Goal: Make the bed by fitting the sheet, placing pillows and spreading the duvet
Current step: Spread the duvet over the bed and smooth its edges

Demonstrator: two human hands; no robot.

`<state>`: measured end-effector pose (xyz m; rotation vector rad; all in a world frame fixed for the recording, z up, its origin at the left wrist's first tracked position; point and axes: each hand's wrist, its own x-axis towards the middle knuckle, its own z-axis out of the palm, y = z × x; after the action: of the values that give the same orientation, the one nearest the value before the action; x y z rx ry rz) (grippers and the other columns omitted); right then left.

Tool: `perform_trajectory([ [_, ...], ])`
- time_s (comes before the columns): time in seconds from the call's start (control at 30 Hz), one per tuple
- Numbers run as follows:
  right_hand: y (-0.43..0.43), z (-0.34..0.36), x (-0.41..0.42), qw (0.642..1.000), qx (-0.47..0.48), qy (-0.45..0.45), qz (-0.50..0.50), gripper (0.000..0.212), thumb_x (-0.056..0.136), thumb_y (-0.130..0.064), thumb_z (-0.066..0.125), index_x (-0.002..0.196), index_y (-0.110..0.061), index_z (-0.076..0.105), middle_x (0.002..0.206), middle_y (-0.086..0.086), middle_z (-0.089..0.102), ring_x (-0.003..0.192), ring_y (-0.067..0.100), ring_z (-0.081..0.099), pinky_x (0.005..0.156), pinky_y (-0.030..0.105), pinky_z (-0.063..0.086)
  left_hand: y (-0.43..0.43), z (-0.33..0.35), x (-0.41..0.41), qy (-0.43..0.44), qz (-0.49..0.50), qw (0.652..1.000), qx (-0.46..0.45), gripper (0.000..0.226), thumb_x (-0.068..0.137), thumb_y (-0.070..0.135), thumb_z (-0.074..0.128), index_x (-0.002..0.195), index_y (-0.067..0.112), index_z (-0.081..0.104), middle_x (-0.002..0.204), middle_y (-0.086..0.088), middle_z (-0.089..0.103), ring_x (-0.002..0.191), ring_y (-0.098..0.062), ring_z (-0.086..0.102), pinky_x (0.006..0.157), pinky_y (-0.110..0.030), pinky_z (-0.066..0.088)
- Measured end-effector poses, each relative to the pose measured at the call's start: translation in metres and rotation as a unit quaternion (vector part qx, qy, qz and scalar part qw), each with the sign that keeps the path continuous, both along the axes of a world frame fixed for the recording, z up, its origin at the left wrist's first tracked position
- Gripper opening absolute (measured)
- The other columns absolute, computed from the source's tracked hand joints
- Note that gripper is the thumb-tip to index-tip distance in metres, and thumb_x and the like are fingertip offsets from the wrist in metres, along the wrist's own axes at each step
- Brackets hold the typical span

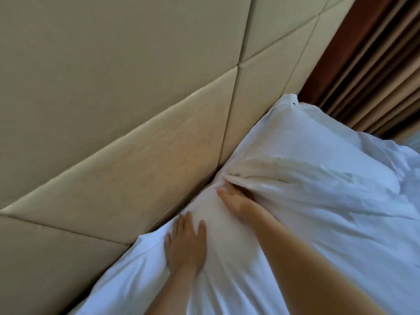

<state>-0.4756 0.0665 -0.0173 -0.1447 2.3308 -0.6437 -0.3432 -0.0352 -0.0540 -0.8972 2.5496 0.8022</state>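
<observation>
I count two white pillows against the beige padded headboard (113, 110): near pillow (227, 237) at lower centre, far pillow (306, 155) at centre right, its corner speck too small to read. The left hand (185, 244) presses flat, fingers straight, on the near pillow. The right hand (236, 201) pinches the far pillow's bunched cover. Brown and beige curtains (375, 64) hang at upper right.

A bedroom, likely a hotel room: a tall padded beige headboard (136, 98) with white pillows (306, 155) against it, and brown pleated curtains (375, 76) beside the headboard.
</observation>
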Motion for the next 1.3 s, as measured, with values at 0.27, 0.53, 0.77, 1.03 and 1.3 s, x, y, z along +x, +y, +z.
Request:
perform_trajectory([
  [0.27, -0.007, -0.017, 0.040, 0.953, 0.113, 0.266, 0.093, 0.054, 0.097, -0.038, 0.032, 0.147, -0.020, 0.025, 0.156, -0.001, 0.022, 0.143, 0.014, 0.015, 0.114, 0.031, 0.011, -0.019, -0.011, 0.014, 0.098, -0.021, 0.994, 0.046, 0.034, 0.098, 0.036, 0.034, 0.115, 0.015, 0.055, 0.126, -0.008, 0.059, 0.118, -0.026, 0.050, 0.099, -0.036, 0.037],
  [0.53, -0.004, 0.017, 0.159, 0.941, 0.049, 0.310, 0.128, 0.057, 0.087, -0.038, 0.016, 0.122, -0.018, 0.055, 0.135, -0.001, 0.051, 0.133, 0.020, 0.036, 0.111, 0.037, 0.015, -0.053, 0.023, 0.126, 0.164, -0.119, 0.978, -0.053, 0.075, 0.082, 0.054, 0.011, 0.127, 0.012, 0.054, 0.138, -0.005, 0.051, 0.134, -0.019, 0.039, 0.108, -0.029, 0.022],
  [0.77, -0.005, 0.011, 0.271, 0.924, 0.044, 0.363, 0.114, 0.035, 0.086, -0.027, 0.037, 0.114, -0.015, 0.055, 0.128, 0.008, 0.056, 0.126, 0.026, 0.047, 0.101, 0.037, 0.020, -0.089, 0.001, 0.259, 0.143, 0.026, 0.980, -0.138, 0.063, 0.086, 0.047, 0.028, 0.133, 0.011, 0.049, 0.140, -0.006, 0.050, 0.132, -0.023, 0.043, 0.108, -0.047, 0.024],
  [1.03, -0.005, -0.003, 0.372, 0.915, -0.049, 0.370, 0.155, 0.043, 0.089, -0.028, 0.039, 0.123, -0.010, 0.058, 0.130, 0.011, 0.057, 0.123, 0.033, 0.051, 0.098, 0.039, 0.032, -0.130, -0.005, 0.341, 0.230, 0.237, 0.937, -0.116, 0.049, 0.090, 0.027, 0.056, 0.132, 0.003, 0.048, 0.133, -0.017, 0.053, 0.124, -0.034, 0.048, 0.106, -0.045, 0.030],
  [1.3, -0.046, -0.030, 0.430, 0.957, -0.004, 0.247, 0.154, 0.066, 0.083, -0.053, 0.034, 0.136, -0.015, 0.046, 0.133, 0.012, 0.055, 0.116, 0.037, 0.054, 0.095, 0.046, 0.045, -0.187, -0.017, 0.350, 0.083, 0.303, 0.939, 0.142, 0.090, 0.080, 0.042, 0.070, 0.148, 0.015, 0.018, 0.146, -0.011, 0.037, 0.131, -0.031, 0.041, 0.102, -0.039, 0.036],
])
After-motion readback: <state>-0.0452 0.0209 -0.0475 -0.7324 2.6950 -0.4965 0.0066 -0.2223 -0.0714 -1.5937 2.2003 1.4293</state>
